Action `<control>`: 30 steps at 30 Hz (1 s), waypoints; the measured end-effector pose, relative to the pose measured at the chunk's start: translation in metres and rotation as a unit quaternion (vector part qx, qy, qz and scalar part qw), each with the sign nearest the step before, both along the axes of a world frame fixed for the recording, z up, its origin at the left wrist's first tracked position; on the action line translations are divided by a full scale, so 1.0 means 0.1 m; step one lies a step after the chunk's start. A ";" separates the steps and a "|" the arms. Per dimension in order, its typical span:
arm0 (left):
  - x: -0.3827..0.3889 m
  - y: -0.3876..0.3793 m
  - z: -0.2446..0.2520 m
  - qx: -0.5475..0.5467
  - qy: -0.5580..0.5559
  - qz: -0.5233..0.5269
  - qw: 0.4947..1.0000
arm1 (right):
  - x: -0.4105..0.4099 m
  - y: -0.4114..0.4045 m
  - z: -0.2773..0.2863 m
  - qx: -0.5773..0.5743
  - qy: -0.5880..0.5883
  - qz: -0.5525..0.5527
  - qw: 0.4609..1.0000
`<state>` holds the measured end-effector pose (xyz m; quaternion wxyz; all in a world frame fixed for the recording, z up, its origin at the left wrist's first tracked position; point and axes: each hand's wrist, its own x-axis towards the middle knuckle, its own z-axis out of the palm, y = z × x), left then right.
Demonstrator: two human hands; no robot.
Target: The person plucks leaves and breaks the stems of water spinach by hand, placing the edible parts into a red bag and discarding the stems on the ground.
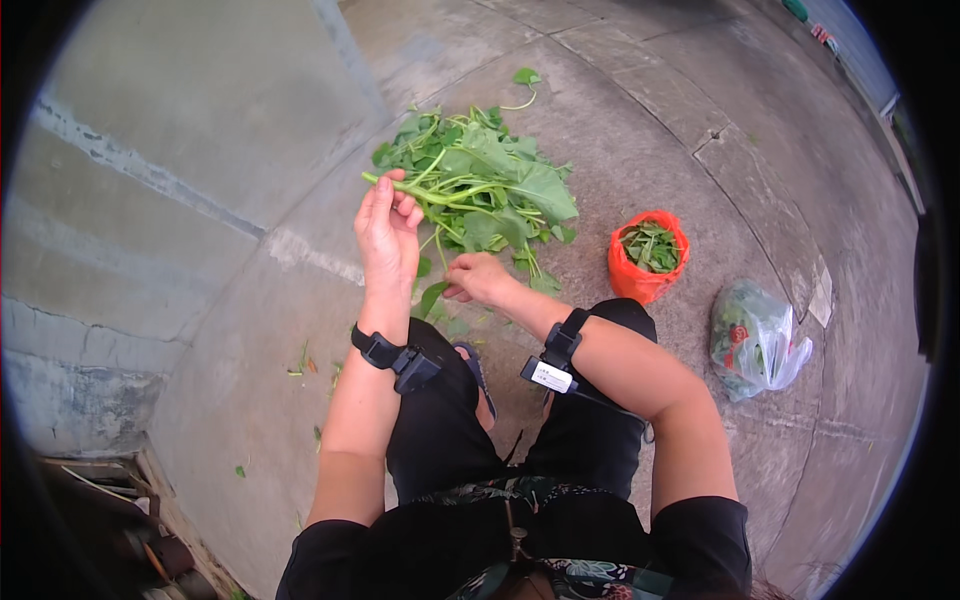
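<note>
Between the thumb and fingers of my left hand (388, 229) is a thick green stem (442, 196) with broad leaves fanning out to the right. Lower down, my right hand (478, 278) pinches a single leaf on a thin stalk (433, 297) close to my left knee. Beneath and behind the held stem, a heap of leafy green stalks (480, 150) lies on the concrete ground. One loose leaf (526, 76) on a curved stalk sticks out at the heap's far side.
Right of the heap stands an open orange plastic bag (646, 281) filled with green leaves. A tied clear plastic bag (754, 341) of greens sits farther right. A concrete wall (135, 180) rises on the left. Leaf scraps (304, 361) dot the concrete floor (247, 420).
</note>
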<state>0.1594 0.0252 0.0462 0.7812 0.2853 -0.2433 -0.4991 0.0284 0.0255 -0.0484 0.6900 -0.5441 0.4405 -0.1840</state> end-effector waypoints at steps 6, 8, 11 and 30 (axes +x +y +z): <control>0.09 0.07 0.01 0.037 -0.055 0.055 0.996 | -0.12 -0.01 0.54 -0.192 0.075 0.160 0.965; 0.16 0.09 -0.02 0.048 -0.081 0.049 0.994 | -0.24 -0.03 0.80 -0.213 -0.007 0.095 0.972; 0.15 0.10 -0.01 0.068 -0.122 0.008 0.990 | -0.34 -0.13 1.08 -0.389 -0.047 -0.079 0.917; 0.08 0.10 -0.07 0.063 -0.150 -0.078 0.984 | -0.50 -0.33 0.80 -0.437 0.063 -0.111 0.890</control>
